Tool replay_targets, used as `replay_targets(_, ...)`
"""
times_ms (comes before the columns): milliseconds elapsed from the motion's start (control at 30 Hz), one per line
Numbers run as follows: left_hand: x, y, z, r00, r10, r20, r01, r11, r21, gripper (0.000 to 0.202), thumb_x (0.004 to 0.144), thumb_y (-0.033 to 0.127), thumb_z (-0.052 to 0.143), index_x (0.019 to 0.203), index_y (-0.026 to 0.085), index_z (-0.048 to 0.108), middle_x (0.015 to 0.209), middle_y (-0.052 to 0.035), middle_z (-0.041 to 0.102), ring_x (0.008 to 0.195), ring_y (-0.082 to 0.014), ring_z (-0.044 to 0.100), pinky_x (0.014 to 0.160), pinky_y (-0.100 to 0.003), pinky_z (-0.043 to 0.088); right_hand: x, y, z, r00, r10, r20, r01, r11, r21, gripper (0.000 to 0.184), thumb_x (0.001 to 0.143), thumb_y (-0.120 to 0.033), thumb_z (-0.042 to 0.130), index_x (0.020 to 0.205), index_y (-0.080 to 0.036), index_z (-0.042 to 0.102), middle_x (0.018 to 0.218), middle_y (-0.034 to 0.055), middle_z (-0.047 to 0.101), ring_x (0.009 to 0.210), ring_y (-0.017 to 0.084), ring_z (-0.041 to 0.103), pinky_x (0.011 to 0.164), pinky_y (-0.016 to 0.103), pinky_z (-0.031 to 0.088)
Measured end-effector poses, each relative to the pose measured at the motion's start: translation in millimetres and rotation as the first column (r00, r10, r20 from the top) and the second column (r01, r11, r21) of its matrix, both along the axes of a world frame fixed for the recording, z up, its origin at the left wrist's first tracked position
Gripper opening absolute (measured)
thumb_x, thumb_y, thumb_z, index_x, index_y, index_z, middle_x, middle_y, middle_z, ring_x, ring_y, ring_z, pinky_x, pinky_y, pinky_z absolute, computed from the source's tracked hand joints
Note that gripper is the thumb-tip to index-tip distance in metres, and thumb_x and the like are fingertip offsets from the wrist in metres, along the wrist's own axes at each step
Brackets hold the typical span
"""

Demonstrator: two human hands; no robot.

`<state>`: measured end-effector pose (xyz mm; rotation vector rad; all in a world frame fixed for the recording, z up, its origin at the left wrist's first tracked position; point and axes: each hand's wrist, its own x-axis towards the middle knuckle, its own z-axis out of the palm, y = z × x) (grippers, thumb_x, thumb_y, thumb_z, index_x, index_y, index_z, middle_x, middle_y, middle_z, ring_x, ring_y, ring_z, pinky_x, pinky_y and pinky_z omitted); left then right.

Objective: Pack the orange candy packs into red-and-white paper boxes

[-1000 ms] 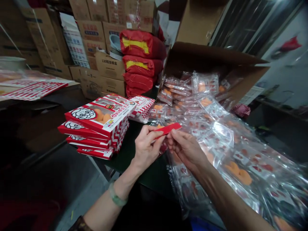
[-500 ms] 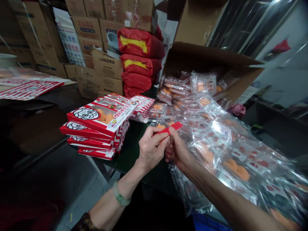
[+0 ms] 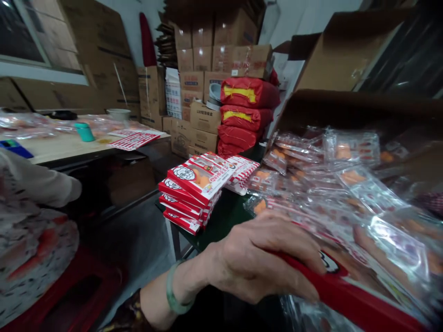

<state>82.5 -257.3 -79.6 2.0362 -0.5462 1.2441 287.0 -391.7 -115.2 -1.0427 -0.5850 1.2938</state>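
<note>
Storeroom walled with brown cardboard cartons (image 3: 204,60), red sacks with yellow bands (image 3: 245,110) piled against them. Left hand (image 3: 256,258), a pale green jade bangle (image 3: 175,290) at the wrist, is curled closed on a flat red-and-white printed cardboard box (image 3: 346,290), fingers (image 3: 294,244) wrapped over its long red edge; the box sits at the hand's right, low in view. Beyond and right of the hand, clear plastic packets of orange pieces (image 3: 349,184) heap out of an open brown carton (image 3: 346,110). Ahead of the hand, a stack of matching red-and-white boxes (image 3: 194,193) rests on a dark green counter (image 3: 224,221). Right hand not visible. Far left of the hand, a co-worker's patterned sleeve (image 3: 34,184).
</note>
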Motion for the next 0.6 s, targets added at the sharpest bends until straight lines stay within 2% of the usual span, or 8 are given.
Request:
replay_targets(100,-25.2,18.5,18.9,0.991,0.120,-0.050,-0.116,0.990,0.082,0.010,0.085,0.017,0.058,0.079,0.020,0.065,0.094,-0.0046,0.071,0.111,-0.0236,0.061,0.100,-0.041,0.048,-12.6,34.1,30.2,0.995,-0.093,-0.044,0.091,0.995,-0.031,0.027,0.077,-0.045,0.063,0.099,-0.030,0.069,0.096,0.0061,0.073,0.096,0.026,0.068,0.085,0.042,0.057)
replay_targets(167,-46.1,42.5,28.0,0.950,0.309,-0.040,-0.310,0.950,-0.020,0.008,0.080,0.024,0.065,0.087,0.022,0.068,0.105,-0.0046,0.069,0.114,-0.0253,0.058,0.102,-0.045,0.044,-29.7,74.2,43.1,0.984,-0.172,-0.042,0.173,0.985,0.013,0.033,0.071,-0.036,0.071,0.101,-0.022,0.067,0.101,0.0089,0.072,0.098,0.029,0.067,0.088,0.045,0.055)
replay_targets(200,-56.2,57.9,31.3,0.915,0.401,-0.048,-0.403,0.909,-0.106,0.014,0.079,0.028,0.067,0.091,0.022,0.069,0.111,-0.0055,0.067,0.114,-0.0258,0.057,0.102,-0.045,0.042,-39.3,96.2,47.0,0.978,-0.205,-0.042,0.207,0.976,0.069,0.035,0.070,-0.032,0.072,0.101,-0.019,0.066,0.102,0.0093,0.072,0.097,0.028,0.068,0.089,0.045,0.055)
replay_targets(267,-73.5,93.5,35.7,0.812,0.564,-0.149,-0.581,0.758,-0.296,0.020,0.079,0.037,0.066,0.092,0.022,0.070,0.111,-0.0068,0.067,0.110,-0.0243,0.058,0.096,-0.041,0.045,-58.2,137.8,50.0,0.976,-0.213,-0.040,0.217,0.958,0.185,0.030,0.069,-0.025,0.073,0.096,-0.016,0.065,0.094,0.0082,0.074,0.089,0.025,0.069,0.084,0.041,0.057)
replay_targets(333,-84.8,131.5,38.6,0.743,0.587,-0.322,-0.666,0.596,-0.450,0.040,0.080,0.055,0.058,0.091,0.019,0.070,0.105,-0.0098,0.068,0.104,-0.0254,0.060,0.083,-0.037,0.049,-74.6,171.2,48.3,0.987,-0.163,-0.015,0.162,0.964,0.212,0.021,0.073,-0.021,0.070,0.092,-0.015,0.063,0.083,0.0068,0.074,0.078,0.021,0.070,0.073,0.036,0.059)
replay_targets(400,-89.4,167.0,39.8,0.714,0.486,-0.503,-0.700,0.478,-0.531,0.061,0.073,0.072,0.050,0.091,0.017,0.069,0.103,-0.0125,0.068,0.098,-0.0273,0.062,0.072,-0.035,0.049,-86.6,194.8,43.7,0.991,-0.129,0.043,0.123,0.985,0.119,0.012,0.079,-0.019,0.064,0.090,-0.015,0.061,0.076,0.0052,0.073,0.069,0.018,0.068,0.061,0.031,0.058)
replay_targets(467,-87.8,195.7,37.9,0.692,0.278,-0.666,-0.710,0.429,-0.558,0.073,0.066,0.080,0.048,0.095,0.016,0.067,0.102,-0.0137,0.068,0.089,-0.0278,0.064,0.067,-0.036,0.048,-93.8,210.3,37.2,0.986,-0.124,0.114,0.126,0.992,-0.007,0.006,0.081,-0.019,0.061,0.086,-0.016,0.059,0.068,0.0040,0.070,0.058,0.016,0.064,0.047,0.026,0.053)
replay_targets(600,-74.4,225.3,24.6,0.604,-0.052,-0.795,-0.695,0.453,-0.558,0.069,0.060,0.072,0.064,0.099,0.014,0.066,0.091,-0.0135,0.071,0.078,-0.0273,0.065,0.070,-0.040,0.050,-98.3,226.7,23.9,0.950,-0.136,0.281,0.182,0.972,-0.147,0.022,0.077,-0.033,0.068,0.072,-0.016,0.055,0.046,0.0002,0.056,0.034,0.009,0.041,0.027,0.019,0.026)
